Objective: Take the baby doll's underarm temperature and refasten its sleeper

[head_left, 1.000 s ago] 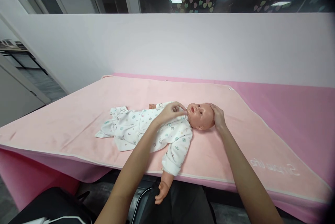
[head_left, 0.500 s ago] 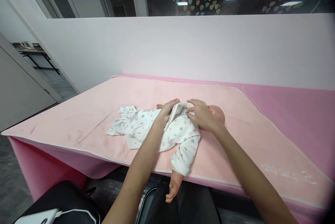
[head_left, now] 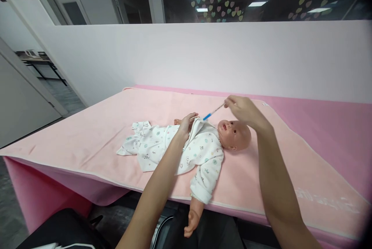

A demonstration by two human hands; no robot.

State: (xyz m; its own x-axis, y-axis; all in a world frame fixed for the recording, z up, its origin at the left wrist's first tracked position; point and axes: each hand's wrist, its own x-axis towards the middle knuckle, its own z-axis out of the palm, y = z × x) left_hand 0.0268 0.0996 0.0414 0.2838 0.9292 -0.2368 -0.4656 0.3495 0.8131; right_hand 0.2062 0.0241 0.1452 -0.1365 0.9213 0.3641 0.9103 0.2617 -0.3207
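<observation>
A baby doll (head_left: 235, 134) lies on its back, head to the right, in a white printed shirt (head_left: 203, 148) and matching trousers (head_left: 154, 140). My left hand (head_left: 187, 123) rests across its chest, fingers curled on the loosened front edge of the shirt. Above the collar, my right hand (head_left: 236, 107) pinches the thin clear end of a slim thermometer (head_left: 207, 116). Its blue end points down-left at the shirt opening; whether it touches the cloth I cannot tell. One doll arm (head_left: 194, 216) hangs over the near table edge.
A peach blanket (head_left: 101, 125) covers the table, over a pink cloth (head_left: 325, 125). Behind it stands a white partition wall (head_left: 203, 55) with dark glass above. A black chair (head_left: 64, 229) is at the lower left, with a white device and cable on it.
My right hand has risen away from the doll's collar, and the thermometer now shows in its fingers. The doll's face is uncovered. My left hand stays on the chest, fingers more curled.
</observation>
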